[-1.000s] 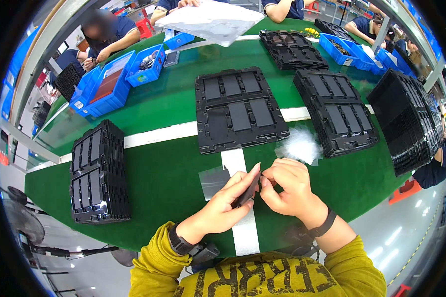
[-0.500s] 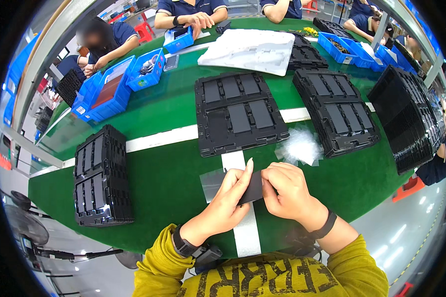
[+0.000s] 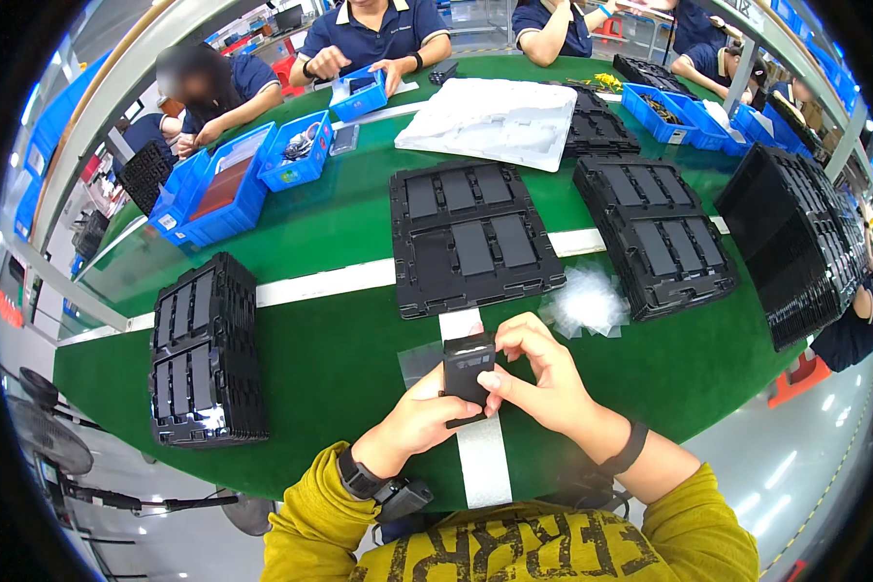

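My left hand (image 3: 417, 412) clasps the black rectangular block (image 3: 466, 373), seemingly steadying it where my right hand (image 3: 547, 384), grip unclear, touches.

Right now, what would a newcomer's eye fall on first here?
Probably the flat dark piece in the person's left hand, front and centre, with the right hand at its side. Next, the bright white sheet lying across the green table, then the whitish film pile just beyond the right hand.
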A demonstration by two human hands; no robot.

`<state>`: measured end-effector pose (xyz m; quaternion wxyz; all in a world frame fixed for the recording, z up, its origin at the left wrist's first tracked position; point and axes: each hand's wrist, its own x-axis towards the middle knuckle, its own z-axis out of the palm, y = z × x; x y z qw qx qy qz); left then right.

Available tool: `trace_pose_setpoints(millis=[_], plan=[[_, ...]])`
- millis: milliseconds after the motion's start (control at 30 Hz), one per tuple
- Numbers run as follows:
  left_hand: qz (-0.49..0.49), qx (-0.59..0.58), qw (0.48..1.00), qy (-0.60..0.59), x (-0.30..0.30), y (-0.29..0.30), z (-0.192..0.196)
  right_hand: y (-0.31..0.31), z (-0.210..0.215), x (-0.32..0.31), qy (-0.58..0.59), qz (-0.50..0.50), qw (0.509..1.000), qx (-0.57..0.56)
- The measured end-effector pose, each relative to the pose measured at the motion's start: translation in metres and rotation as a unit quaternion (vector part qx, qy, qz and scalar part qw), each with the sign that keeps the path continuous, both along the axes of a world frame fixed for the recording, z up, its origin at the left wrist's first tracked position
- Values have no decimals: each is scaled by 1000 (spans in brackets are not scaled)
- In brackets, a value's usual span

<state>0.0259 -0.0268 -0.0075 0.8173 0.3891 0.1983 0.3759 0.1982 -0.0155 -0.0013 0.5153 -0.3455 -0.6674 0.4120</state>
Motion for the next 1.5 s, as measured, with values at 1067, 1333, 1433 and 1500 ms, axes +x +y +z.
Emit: trace_pose_setpoints(millis=[1067, 1333, 1433, 1500], plan=[[130, 252, 945, 162, -7, 12, 20, -6, 12, 1, -48, 102, 980, -161], [236, 599, 651, 402, -15, 20, 29, -5, 6, 1, -68, 82, 986, -128], [273, 575, 671, 380, -13, 17, 26, -7, 6, 0, -55, 79, 989, -115], [293, 544, 700, 357, -13, 17, 23, -8, 8, 0, -53, 58, 991, -106]])
